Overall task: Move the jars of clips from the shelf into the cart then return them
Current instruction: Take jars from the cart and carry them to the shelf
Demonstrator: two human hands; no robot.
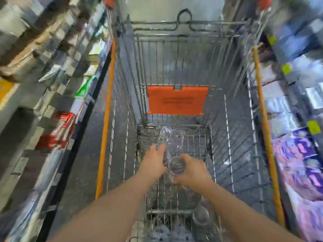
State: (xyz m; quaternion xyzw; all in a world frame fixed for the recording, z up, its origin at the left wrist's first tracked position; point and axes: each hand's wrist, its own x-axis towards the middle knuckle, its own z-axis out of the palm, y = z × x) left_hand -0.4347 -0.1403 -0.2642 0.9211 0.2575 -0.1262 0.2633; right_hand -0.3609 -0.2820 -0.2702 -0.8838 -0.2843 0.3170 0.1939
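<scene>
Reaching into the cart (106,119), both hands hover mid-floor. The right hand (192,170) curls round a clear jar (176,165), lid up. The left hand (153,163) touches a darker jar (166,157); blur hides its grip. A third jar (201,215) sits at the near edge.

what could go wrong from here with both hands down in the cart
The right hand grips a jar tight beside the left hand, which holds a second jar; they could knock together and slip. The cart floor is open wire, so a jar set down may tip or roll.
</scene>
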